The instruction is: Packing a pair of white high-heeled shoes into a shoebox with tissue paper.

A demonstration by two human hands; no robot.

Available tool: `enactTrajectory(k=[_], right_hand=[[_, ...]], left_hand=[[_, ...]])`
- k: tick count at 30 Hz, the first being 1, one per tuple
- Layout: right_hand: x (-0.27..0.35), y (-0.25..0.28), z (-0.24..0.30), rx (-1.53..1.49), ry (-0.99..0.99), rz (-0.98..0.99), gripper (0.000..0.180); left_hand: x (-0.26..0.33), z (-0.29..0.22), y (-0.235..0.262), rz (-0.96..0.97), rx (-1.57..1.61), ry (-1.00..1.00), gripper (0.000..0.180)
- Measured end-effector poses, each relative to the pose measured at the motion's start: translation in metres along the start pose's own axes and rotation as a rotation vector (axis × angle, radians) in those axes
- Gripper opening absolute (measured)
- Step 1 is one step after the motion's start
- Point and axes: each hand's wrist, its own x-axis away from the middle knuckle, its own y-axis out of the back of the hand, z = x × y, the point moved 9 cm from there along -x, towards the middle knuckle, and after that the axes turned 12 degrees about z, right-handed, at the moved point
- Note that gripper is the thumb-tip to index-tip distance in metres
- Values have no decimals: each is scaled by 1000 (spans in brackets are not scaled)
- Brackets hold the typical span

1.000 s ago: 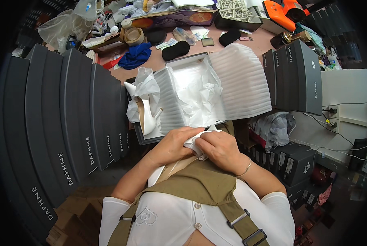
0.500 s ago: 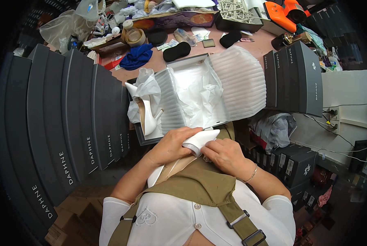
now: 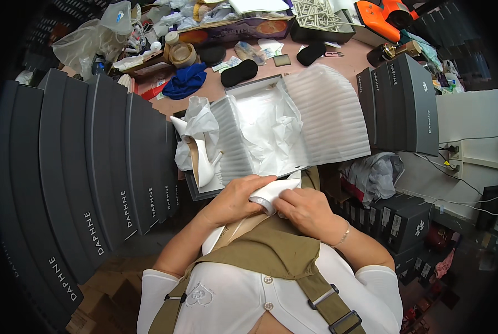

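A white pointed high-heeled shoe (image 3: 272,190) lies across my lap, its toe turned up and to the right. My left hand (image 3: 239,195) is wrapped round its side near the opening. The curled fingers of my right hand (image 3: 303,209) press on the shoe's other side by the toe; their tips are partly hidden. Beyond my hands, an open shoebox (image 3: 204,193) holds crumpled white tissue paper (image 3: 271,131). A second white high-heeled shoe (image 3: 203,167) rests in the box's left part, with tissue (image 3: 200,119) around its toe.
Tall stacks of dark shoeboxes (image 3: 107,161) stand at the left, more shoeboxes (image 3: 402,106) at the right. Ribbed foam sheet (image 3: 327,111) spreads over the box's right side. Behind lie a blue cloth (image 3: 185,79), black pads (image 3: 239,72) and an orange tool (image 3: 377,21).
Both hands stay on the shoe with only slight finger movement. The shoe has tilted a little, and a white strip now shows more behind its toe.
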Motion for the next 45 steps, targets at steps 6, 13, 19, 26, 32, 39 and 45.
enactTrajectory(k=[6,13,19,26,32,39,45], right_hand=[[28,-1,-21,-163,-191,74,19],[7,18,-14,-264,-105,-217,19],[-28,65,-12,-232,-3,-434,18],[-43,74,-13,-191,57,-449,19],[-50,69,-12,-172,109,-438,22],[-77,70,5,27,252,-373,24],[-70,55,3,169,267,-169,22]], left_hand=[[11,7,21,-129,44,107,62],[33,8,62,-401,48,120,64],[49,-7,118,-774,8,42,72],[41,-17,95,-715,-30,60,75],[46,-23,88,-676,-138,110,74],[46,-29,82,-691,-146,102,69],[41,-24,70,-645,-120,78,66]])
